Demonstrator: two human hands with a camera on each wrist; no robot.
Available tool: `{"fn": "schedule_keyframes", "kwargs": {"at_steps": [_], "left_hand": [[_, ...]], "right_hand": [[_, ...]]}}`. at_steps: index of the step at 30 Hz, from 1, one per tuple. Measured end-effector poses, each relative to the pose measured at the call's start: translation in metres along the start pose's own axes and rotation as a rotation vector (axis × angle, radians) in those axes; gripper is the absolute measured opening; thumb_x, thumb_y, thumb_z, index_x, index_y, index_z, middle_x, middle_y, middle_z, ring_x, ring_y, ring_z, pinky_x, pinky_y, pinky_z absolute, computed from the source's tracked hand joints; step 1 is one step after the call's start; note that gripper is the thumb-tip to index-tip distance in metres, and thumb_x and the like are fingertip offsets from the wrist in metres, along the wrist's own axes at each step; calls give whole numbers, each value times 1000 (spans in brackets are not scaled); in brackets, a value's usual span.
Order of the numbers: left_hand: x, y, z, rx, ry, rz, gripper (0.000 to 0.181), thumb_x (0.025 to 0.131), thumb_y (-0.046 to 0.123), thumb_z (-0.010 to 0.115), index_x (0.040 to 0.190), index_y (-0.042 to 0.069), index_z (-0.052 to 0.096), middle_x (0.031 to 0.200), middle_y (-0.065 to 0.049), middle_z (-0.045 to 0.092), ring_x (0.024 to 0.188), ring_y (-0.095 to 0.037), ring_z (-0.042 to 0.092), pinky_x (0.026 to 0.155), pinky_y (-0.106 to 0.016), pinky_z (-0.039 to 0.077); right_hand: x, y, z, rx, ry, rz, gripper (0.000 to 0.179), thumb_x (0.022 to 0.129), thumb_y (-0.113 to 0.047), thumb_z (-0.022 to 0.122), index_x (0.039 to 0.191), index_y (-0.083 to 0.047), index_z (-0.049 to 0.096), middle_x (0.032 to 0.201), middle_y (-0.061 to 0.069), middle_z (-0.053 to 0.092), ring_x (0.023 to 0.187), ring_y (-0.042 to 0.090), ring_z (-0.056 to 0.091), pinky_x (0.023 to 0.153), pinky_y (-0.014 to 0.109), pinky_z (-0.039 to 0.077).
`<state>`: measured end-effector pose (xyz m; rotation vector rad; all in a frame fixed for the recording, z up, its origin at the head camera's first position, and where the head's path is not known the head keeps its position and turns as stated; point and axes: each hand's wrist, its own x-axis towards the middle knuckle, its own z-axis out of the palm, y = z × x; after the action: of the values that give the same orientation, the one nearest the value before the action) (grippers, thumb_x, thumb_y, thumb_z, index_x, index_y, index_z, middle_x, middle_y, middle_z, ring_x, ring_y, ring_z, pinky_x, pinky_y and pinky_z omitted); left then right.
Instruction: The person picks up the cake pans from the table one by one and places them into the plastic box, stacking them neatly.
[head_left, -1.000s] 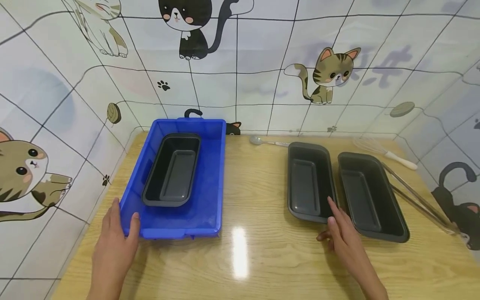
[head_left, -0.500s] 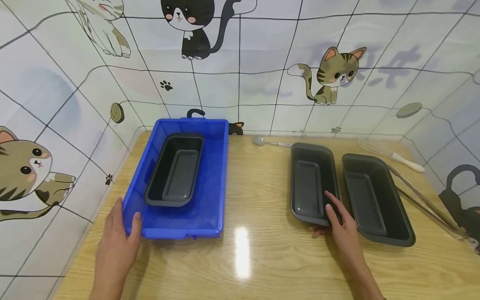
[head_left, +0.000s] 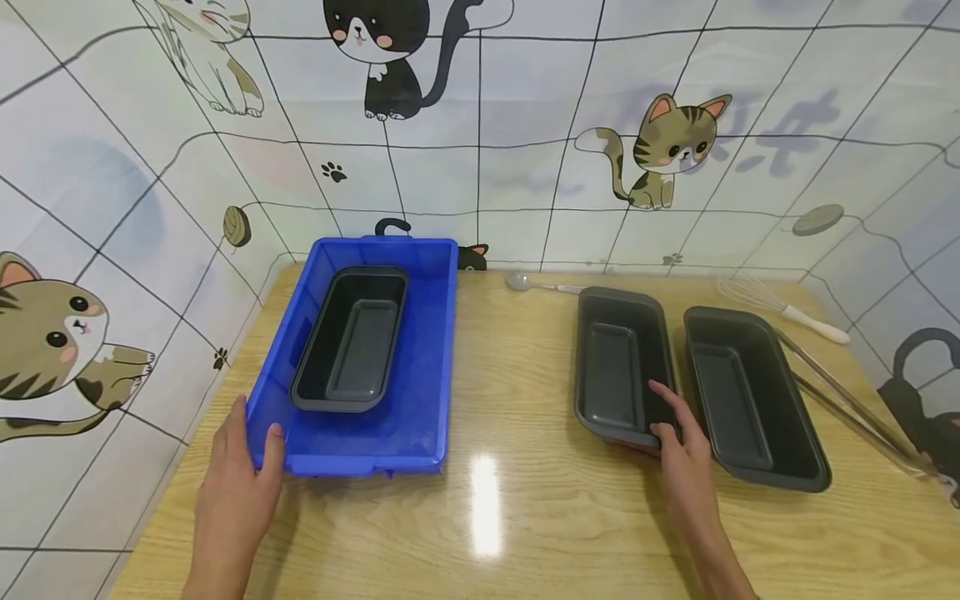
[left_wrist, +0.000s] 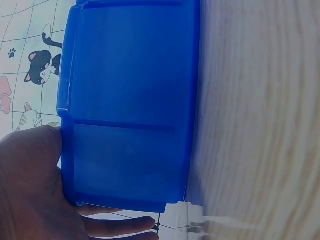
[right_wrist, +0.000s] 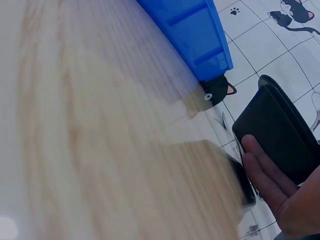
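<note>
A blue plastic tray [head_left: 416, 375] on the left holds a dark grey loaf pan [head_left: 348, 342]. My left hand [head_left: 236, 500] rests at the tray's front left corner. In the left wrist view its thumb reaches the rim, and its fairly straight fingers extend past the corner. On the right, my right hand [head_left: 686, 475] grips a second loaf pan [head_left: 611, 367] by its near right corner, thumb and a finger over the inside. From the right wrist view, other fingers [right_wrist: 265, 175] lie along the pan's outer wall [right_wrist: 272, 130]. Close beside it sits a third loaf pan [head_left: 731, 392].
Behind the held pan lies a spoon [head_left: 517, 282], its handle end partly hidden. A whisk [head_left: 813, 323] and metal tongs [head_left: 847, 404] are at the far right. The wooden table [head_left: 517, 400] meets a cat-patterned wall covering [head_left: 525, 167] at the back.
My right hand has gone from hovering at the second loaf pan's near corner to gripping it, and the pan has shifted slightly left. The left hand stays at the tray corner.
</note>
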<state>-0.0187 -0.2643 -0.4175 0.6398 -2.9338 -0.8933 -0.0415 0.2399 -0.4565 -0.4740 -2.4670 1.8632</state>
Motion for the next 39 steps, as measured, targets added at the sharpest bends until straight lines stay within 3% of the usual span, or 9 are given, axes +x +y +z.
{"fn": "schedule_keyframes", "kwargs": {"at_steps": [14,17,19,21,22,25,26,32,39], "left_hand": [[4,6,-1,1,-6,-5,75,117,43,35,177,7,6,175,-35,24,153,-65,34,116,-84,34],[3,6,-1,-1,-4,-6,75,117,43,35,177,6,6,175,-35,24,153,-65,34,117,-84,33],[2,6,-1,-3,-1,-8,75,117,42,35,177,6,7,175,-35,24,153,-65,34,117,-84,33],[2,5,-1,-4,-4,-10,75,117,42,35,177,6,6,175,-35,23,153,-65,34,117,-84,33],[1,5,-1,-4,-5,-9,75,117,42,34,177,6,6,175,-35,23,153,-65,34,117,-84,33],[1,5,-2,-1,-11,-10,75,118,42,34,177,7,5,176,-34,22,153,-65,33,117,-84,33],[1,4,-2,0,-12,-10,75,118,42,33,177,7,5,176,-34,22,153,-65,33,118,-84,33],[1,3,-1,3,-13,-12,74,118,41,33,177,7,5,175,-35,23,153,-65,34,117,-84,33],[1,3,-1,37,-26,-27,76,117,44,32,177,6,3,175,-35,22,152,-65,34,114,-85,36]], "right_hand": [[-2,-13,10,31,11,30,59,115,-9,37,171,-29,42,173,3,30,54,9,25,55,26,34],[-4,-18,13,103,-10,11,57,116,-8,35,170,-26,43,176,3,27,81,9,54,69,14,49],[-5,-23,15,129,-25,-9,56,116,-8,35,168,-23,45,176,6,28,109,10,59,83,10,55],[-7,-28,17,117,-36,-41,53,116,-8,36,167,-20,46,176,12,29,103,10,63,82,12,56],[-8,-32,18,106,-36,-55,52,115,-7,37,165,-18,48,174,14,31,83,9,61,77,14,56],[-11,-43,22,35,-35,-92,49,114,-5,42,160,-17,52,168,16,37,52,6,32,64,23,48],[-12,-47,24,25,-40,-104,48,113,-4,43,159,-16,53,165,16,40,49,7,22,63,26,46],[-13,-71,39,14,-88,-135,45,111,-3,46,152,-16,59,143,15,51,50,8,21,69,26,50],[-9,-97,58,35,-175,-165,45,110,-3,44,151,-16,59,168,6,41,55,8,28,75,26,50]]}}
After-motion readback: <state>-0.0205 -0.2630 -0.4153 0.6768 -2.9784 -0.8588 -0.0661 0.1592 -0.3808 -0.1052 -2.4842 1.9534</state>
